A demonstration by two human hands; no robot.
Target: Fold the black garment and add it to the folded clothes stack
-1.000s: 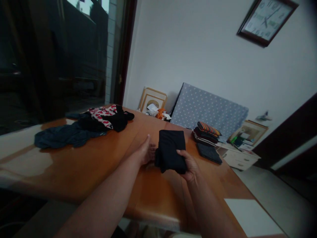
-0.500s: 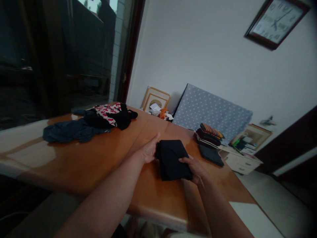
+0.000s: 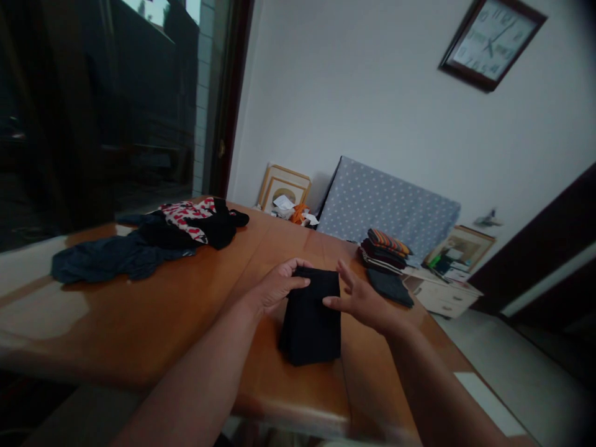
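Note:
A folded black garment point(image 3: 311, 323) lies on the wooden table point(image 3: 195, 298) right in front of me. My left hand point(image 3: 278, 286) rests on its far left corner, fingers curled over the edge. My right hand point(image 3: 361, 300) touches its right edge with fingers spread and the thumb on the cloth.
A heap of unfolded clothes point(image 3: 144, 243), dark blue, black and red-patterned, lies at the far left of the table. A stack of folded clothes point(image 3: 384, 250) and one folded dark piece point(image 3: 390, 286) sit at the far right. Beyond are a dotted panel point(image 3: 388, 208), picture frames and a white drawer unit point(image 3: 442, 295).
The black garment has been pulled closer to me and lies flat. My right hand has let go of its near corner and now touches its right edge; my left hand moved onto its top.

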